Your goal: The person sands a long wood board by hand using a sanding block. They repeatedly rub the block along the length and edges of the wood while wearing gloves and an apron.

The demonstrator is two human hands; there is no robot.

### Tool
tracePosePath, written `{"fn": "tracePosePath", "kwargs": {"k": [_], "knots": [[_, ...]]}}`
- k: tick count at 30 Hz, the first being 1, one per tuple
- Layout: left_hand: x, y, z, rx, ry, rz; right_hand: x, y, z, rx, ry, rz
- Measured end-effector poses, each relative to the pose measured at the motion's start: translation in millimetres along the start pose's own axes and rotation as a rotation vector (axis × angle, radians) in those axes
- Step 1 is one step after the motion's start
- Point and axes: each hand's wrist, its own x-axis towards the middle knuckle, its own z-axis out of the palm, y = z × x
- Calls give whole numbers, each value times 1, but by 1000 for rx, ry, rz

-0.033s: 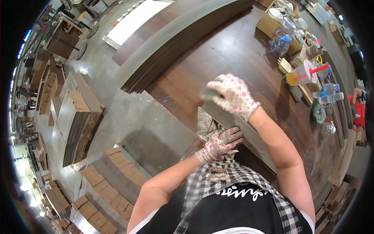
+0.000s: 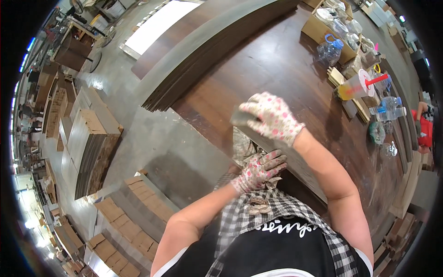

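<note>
My right hand (image 2: 273, 116), in a white glove with pink dots, is closed around a small grey-green block (image 2: 238, 118), perhaps a sanding block. The block is at the far end of a narrow grey-brown board (image 2: 302, 167), which slants across the table corner in front of me. My left hand (image 2: 262, 171), in a similar, dirtier glove, grips the board's near edge with its fingers laid over it. A crumpled, stained cloth (image 2: 243, 147) hangs beside the board's far end, partly hidden by the left hand and the board.
A stack of long dark boards (image 2: 203, 60) lies along the table's far left side. On the dark brown tabletop (image 2: 221, 99), at right, stand a cardboard box (image 2: 314, 31) of bottles, a large clear bottle (image 2: 329, 51) and a drink cup (image 2: 354, 88). Panel stacks (image 2: 92, 143) stand on the floor at left.
My right hand has shifted slightly left and nearer to me with the block. The left hand stays in place on the board.
</note>
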Motion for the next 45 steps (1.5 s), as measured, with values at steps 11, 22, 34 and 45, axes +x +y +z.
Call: {"fn": "tracePosePath", "kwargs": {"k": [11, 22, 34, 45], "knots": [[-1, -2, 7, 73, 139, 74, -55, 10, 23, 239, 248, 371], [-27, -19, 47, 247, 142, 216, -216, 0, -16, 253, 252, 600], [-12, -13, 36, 45, 186, 178, -55, 6, 32, 182, 187, 429], [-15, -21, 58, 145, 217, 188, -285, 2, -14, 616, 465, 889]]}}
